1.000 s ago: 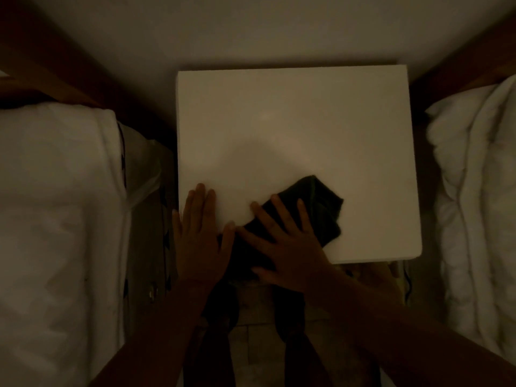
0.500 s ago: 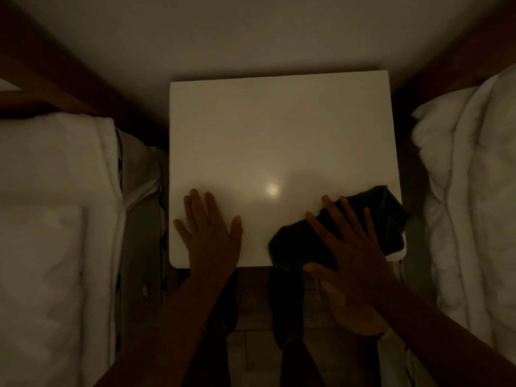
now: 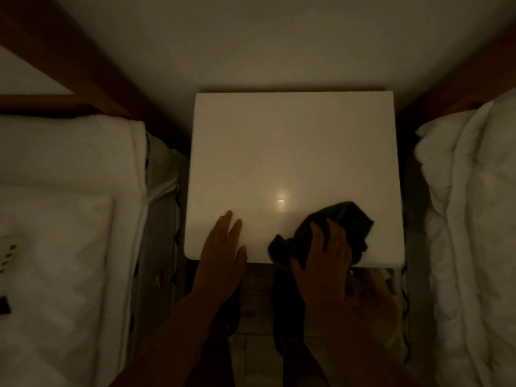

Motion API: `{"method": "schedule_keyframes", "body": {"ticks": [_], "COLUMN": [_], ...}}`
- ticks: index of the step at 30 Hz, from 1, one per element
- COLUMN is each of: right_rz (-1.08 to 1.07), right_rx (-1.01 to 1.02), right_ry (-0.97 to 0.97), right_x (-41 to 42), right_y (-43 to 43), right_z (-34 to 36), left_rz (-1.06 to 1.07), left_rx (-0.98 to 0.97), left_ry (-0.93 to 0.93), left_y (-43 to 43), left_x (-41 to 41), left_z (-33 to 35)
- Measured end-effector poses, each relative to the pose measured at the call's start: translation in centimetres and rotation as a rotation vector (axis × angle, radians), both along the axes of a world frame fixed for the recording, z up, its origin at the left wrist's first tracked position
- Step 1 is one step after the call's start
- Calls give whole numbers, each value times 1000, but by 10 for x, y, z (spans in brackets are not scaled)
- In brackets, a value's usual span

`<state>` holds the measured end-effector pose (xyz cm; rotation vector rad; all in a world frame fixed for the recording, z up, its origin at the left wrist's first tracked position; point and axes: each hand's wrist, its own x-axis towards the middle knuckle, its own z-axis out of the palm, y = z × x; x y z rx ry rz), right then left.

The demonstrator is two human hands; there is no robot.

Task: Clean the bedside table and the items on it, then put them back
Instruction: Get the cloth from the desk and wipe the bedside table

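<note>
The white square bedside table [image 3: 293, 152] stands between two beds in dim light, and its top carries only the cloth. A dark cloth [image 3: 346, 224] lies bunched near the table's front edge, right of centre. My right hand [image 3: 321, 258] curls over the cloth and grips it. My left hand [image 3: 223, 250] rests flat on the front left part of the top, fingers together and nothing in it.
White bedding [image 3: 69, 219] fills the left side and a white duvet [image 3: 474, 219] the right. Small dark items [image 3: 5, 303] lie on the left bed. My feet [image 3: 284, 303] stand on the floor below the table's front edge. A wall lies behind.
My right hand slid the cloth from the centre front toward the right corner, then back a little leftward and bunched it. My left hand stayed flat at the front left.
</note>
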<state>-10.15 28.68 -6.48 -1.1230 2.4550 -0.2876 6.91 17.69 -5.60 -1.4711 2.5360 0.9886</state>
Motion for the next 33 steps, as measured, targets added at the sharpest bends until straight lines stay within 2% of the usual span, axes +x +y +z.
{"method": "schedule_keyframes", "body": {"ticks": [4, 6, 8, 11, 13, 21, 25, 29, 33], "right_rz": [196, 308, 370, 449, 503, 789, 958, 974, 1137], "right_rx": [-119, -143, -147, -115, -70, 102, 135, 246, 302], "right_ry": [-118, -205, -358, -628, -700, -686, -671, -701, -629], "right_x": [43, 68, 93, 127, 150, 280, 348, 411, 461], "right_y": [-27, -45, -62, -80, -93, -139, -148, -146, -136], "right_z": [9, 18, 27, 38, 44, 84, 106, 121, 130], "left_rz": [112, 241, 413, 606, 720, 926, 1085, 1211, 1394], "left_rx": [45, 116, 188, 165, 166, 53, 75, 102, 154], "left_ry": [45, 72, 119, 119, 97, 63, 121, 130, 139], "left_y": [8, 15, 18, 20, 21, 41, 61, 83, 114], "left_x": [27, 45, 67, 109, 146, 294, 352, 400, 436], "left_z": [10, 15, 22, 32, 39, 71, 83, 86, 82]}}
